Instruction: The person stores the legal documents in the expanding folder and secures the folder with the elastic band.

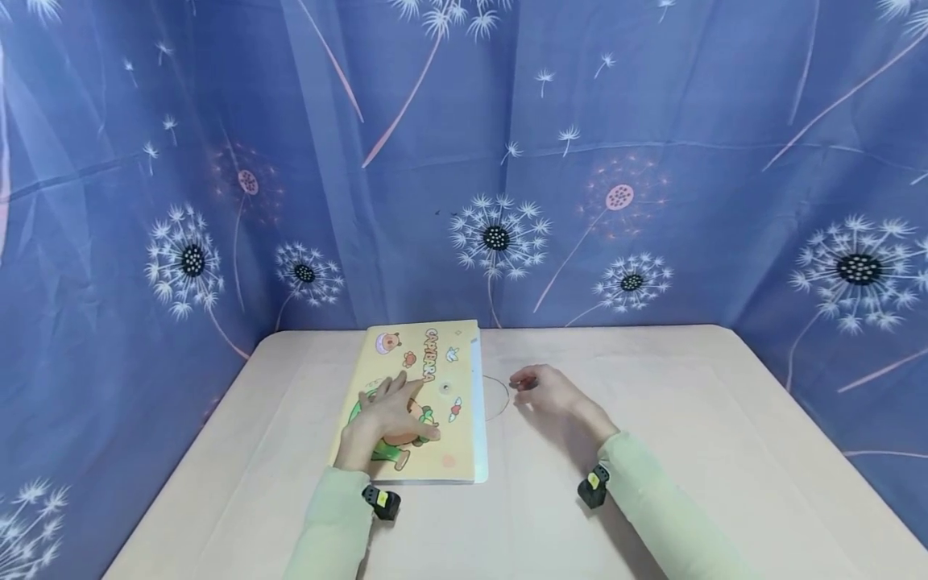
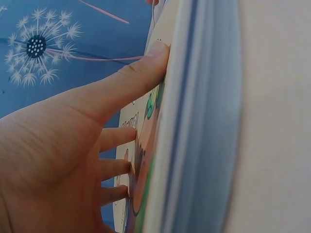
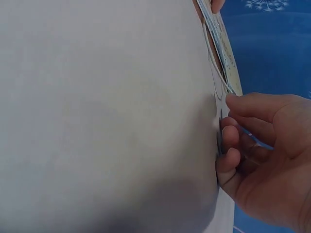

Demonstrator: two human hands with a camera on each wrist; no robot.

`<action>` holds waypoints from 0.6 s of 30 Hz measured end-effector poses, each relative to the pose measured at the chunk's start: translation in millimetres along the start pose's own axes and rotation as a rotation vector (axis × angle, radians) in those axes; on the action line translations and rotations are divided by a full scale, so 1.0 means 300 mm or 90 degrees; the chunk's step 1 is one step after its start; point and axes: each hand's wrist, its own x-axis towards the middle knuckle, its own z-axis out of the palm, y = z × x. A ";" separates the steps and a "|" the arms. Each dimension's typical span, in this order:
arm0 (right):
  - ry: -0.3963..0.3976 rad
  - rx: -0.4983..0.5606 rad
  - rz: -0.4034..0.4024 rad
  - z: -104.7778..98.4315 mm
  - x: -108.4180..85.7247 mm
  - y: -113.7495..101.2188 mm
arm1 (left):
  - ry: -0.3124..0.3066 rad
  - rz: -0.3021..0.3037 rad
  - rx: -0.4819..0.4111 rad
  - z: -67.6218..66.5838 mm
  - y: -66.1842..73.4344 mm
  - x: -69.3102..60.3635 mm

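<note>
A yellow folder (image 1: 460, 443) with capybara cartoons lies left of centre on the table, its cover facing up. My left hand (image 1: 387, 420) rests on the cover with fingers spread; in the left wrist view its thumb (image 2: 131, 75) lies along the cover near the layered edge (image 2: 209, 116). From the folder's right side a thin pale cord (image 1: 508, 395) bows out in a loop. To the right of the folder, my right hand (image 1: 548, 392) pinches the cord between thumb and forefinger, its other fingers (image 3: 231, 160) curled. A small round disc (image 1: 445, 388) sits on the cover.
The pale tabletop (image 1: 674, 419) extends around the folder. A blue curtain (image 1: 435, 274) with dandelion prints hangs behind the table and along its sides. Small black cameras (image 1: 594, 486) are strapped over both green sleeves.
</note>
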 end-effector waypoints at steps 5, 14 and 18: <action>0.002 -0.036 -0.023 0.004 0.017 0.008 | -0.003 -0.003 -0.001 0.000 -0.003 0.004; -0.029 0.008 -0.038 0.004 0.036 0.007 | -0.006 0.006 0.008 0.001 -0.006 0.013; -0.049 0.035 -0.066 0.017 0.042 0.007 | -0.003 0.011 0.014 0.005 -0.010 0.015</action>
